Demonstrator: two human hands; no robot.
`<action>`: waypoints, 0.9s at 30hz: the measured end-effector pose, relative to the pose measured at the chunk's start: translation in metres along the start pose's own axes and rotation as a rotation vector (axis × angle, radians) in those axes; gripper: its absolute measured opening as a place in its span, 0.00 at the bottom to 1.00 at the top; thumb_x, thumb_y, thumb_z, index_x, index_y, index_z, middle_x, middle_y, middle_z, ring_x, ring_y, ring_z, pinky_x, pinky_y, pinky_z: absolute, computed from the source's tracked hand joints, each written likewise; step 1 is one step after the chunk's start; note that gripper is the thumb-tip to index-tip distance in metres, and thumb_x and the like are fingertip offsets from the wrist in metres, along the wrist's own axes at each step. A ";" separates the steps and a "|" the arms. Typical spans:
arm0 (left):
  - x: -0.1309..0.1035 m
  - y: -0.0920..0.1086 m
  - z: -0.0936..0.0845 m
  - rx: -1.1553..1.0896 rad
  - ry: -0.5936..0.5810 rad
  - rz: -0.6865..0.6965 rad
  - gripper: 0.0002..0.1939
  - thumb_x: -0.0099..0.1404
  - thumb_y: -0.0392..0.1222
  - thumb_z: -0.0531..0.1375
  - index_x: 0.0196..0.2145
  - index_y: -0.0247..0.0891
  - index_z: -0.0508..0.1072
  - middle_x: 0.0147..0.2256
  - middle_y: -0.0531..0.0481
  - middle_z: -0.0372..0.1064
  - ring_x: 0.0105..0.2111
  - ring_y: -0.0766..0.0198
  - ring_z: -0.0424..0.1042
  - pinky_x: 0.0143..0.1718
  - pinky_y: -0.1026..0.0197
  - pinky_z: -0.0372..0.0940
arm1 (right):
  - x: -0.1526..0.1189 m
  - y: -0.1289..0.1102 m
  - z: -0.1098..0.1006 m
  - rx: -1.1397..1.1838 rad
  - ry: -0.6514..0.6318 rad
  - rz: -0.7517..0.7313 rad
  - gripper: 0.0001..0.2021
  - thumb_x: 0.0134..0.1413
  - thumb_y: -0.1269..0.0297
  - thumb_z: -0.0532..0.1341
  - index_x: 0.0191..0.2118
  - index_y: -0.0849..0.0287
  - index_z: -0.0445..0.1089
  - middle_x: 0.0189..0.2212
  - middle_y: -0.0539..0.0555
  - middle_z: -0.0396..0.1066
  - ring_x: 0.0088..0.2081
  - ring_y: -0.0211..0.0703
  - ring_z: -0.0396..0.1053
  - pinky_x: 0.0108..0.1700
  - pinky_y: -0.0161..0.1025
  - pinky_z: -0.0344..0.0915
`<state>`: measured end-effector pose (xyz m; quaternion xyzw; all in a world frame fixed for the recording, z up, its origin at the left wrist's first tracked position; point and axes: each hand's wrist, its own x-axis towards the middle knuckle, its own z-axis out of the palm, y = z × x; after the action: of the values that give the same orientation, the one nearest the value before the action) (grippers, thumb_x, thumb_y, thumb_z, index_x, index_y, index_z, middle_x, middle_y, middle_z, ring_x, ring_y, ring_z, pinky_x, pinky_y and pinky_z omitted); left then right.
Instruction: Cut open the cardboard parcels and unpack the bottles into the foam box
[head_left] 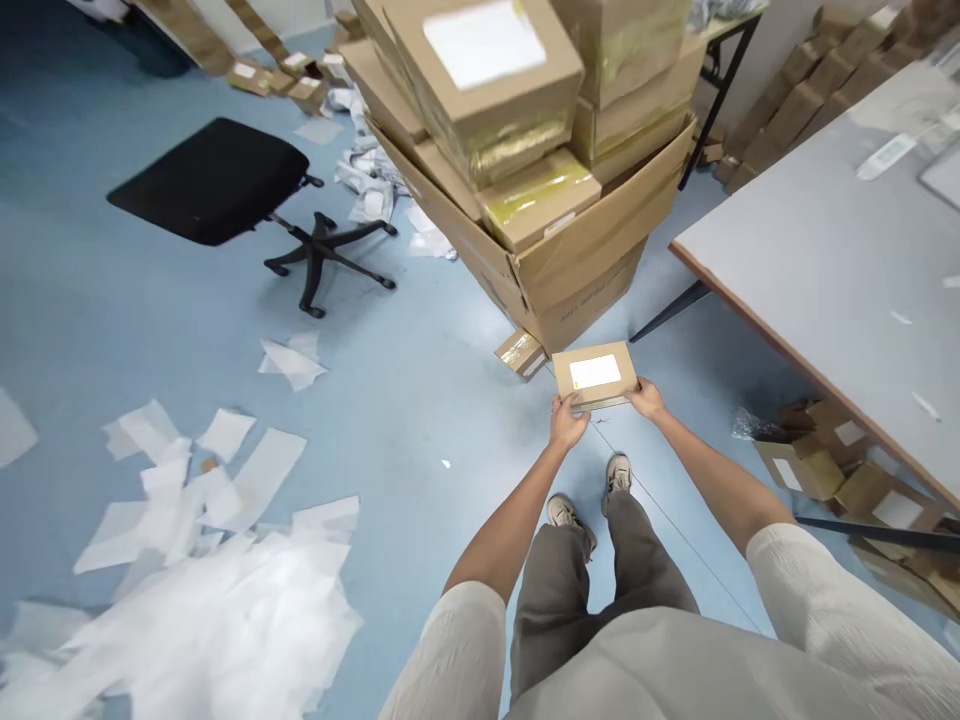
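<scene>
A small flat cardboard parcel (594,375) with a white label on top is held out in front of me with both arms stretched. My left hand (567,420) grips its near left corner. My right hand (646,399) grips its near right corner. The parcel hangs just in front of a big open carton (592,262) heaped with several similar taped parcels. One more small parcel (520,352) lies on the floor at the carton's foot. My feet stand right below the held parcel.
A grey table (832,260) stands to the right, with small boxes (840,455) under it. A black office chair (225,185) lies tipped at the left. White paper sheets (202,590) litter the blue floor at the lower left.
</scene>
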<state>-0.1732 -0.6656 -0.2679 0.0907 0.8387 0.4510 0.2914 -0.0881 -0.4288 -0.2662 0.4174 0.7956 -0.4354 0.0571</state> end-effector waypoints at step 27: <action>-0.073 0.372 0.035 0.229 -0.298 0.534 0.32 0.65 0.39 0.66 0.66 0.46 0.69 0.64 0.42 0.64 0.64 0.48 0.70 0.68 0.48 0.63 | -0.144 -0.049 -0.341 0.290 0.494 0.032 0.19 0.49 0.62 0.66 0.47 0.62 0.78 0.43 0.60 0.81 0.46 0.52 0.76 0.52 0.42 0.72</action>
<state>-0.1352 -0.4560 0.0480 0.4048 0.7786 0.3959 0.2705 0.0626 -0.2775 0.0404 0.5270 0.7083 -0.4287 -0.1920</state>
